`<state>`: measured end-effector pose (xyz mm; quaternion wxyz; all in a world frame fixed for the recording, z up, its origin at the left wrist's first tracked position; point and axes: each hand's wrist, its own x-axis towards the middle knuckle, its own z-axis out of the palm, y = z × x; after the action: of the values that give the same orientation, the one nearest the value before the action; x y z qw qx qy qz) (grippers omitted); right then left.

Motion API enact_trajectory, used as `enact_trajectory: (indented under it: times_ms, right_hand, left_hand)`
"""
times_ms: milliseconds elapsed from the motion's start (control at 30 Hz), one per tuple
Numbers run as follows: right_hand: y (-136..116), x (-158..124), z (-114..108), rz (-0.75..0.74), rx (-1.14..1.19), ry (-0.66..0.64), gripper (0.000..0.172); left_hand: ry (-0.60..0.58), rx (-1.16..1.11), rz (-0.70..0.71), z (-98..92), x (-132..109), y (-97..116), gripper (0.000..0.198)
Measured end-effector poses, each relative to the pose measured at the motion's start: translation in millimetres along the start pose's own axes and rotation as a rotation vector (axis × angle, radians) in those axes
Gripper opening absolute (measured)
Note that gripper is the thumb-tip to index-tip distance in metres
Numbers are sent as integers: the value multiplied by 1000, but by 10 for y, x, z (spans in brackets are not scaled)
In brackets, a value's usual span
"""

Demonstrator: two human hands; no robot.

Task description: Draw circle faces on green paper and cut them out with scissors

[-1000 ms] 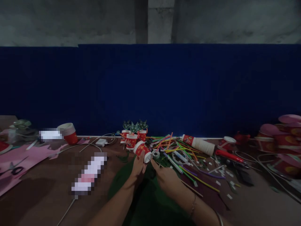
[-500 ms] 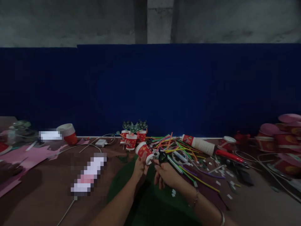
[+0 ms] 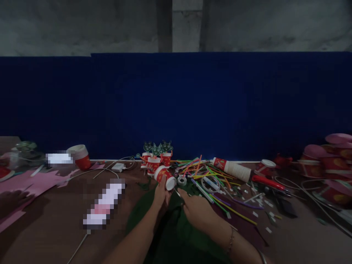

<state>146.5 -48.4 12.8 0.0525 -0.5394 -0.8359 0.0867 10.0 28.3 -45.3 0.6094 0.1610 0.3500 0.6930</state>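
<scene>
My left hand (image 3: 162, 192) is wrapped round a red paper cup (image 3: 162, 174) with yellow print. The cup lies tilted, its round white end facing down and right towards my other hand. My right hand (image 3: 196, 207) is closed on a slim pointed tool (image 3: 177, 192), whose tip is close to the white end; I cannot tell whether they touch. Most of the tool is hidden in my fingers. Just behind the held cup, several red cups (image 3: 154, 166) stand upright with green animal-like cutouts and orange strips on them. A roll of tape (image 3: 182, 179) lies right of the held cup.
Many coloured pipe-like sticks (image 3: 203, 172) and white scraps (image 3: 258, 200) lie to the right, with a nested cup stack (image 3: 233, 169) behind. A blurred-out phone-like slab (image 3: 104, 203) and a white charger (image 3: 118, 167) are left. Another person's hand (image 3: 13, 201) rests on pink paper (image 3: 41, 183).
The cup has shifted slightly left and turned, so its white end shows more. My right hand has closed on the slim tool and moved slightly right. A dark item near the tape is out of sight.
</scene>
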Motion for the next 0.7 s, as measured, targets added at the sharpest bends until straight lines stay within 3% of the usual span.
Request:
enact_trajectory:
  times_ms: [267,333,433,533,633,700]
  right_hand:
    - [37,-145,-47,-229,162,-116,55]
    - [86,-115,-56,-184,154,-93,43]
    - [196,-26,-47,36,13,-24,25]
    - [305,59,8,227,-106,-63,30]
    - [373,102,31,228,-98,-83,37]
    - [410,108,-12,236,-62,-23,43]
  left_hand:
    - [-58,-101,-158,-12,-3,175,24]
    - [-76,-91,-166,-12,-34,172,25]
    - [-117,-42,-115,-15,-64,144,29]
    - [-174,27,3,-28,-76,97,32]
    - [-206,132,83,-34,-92,53,43]
    - [-157,229,171,-17,-120,41,52]
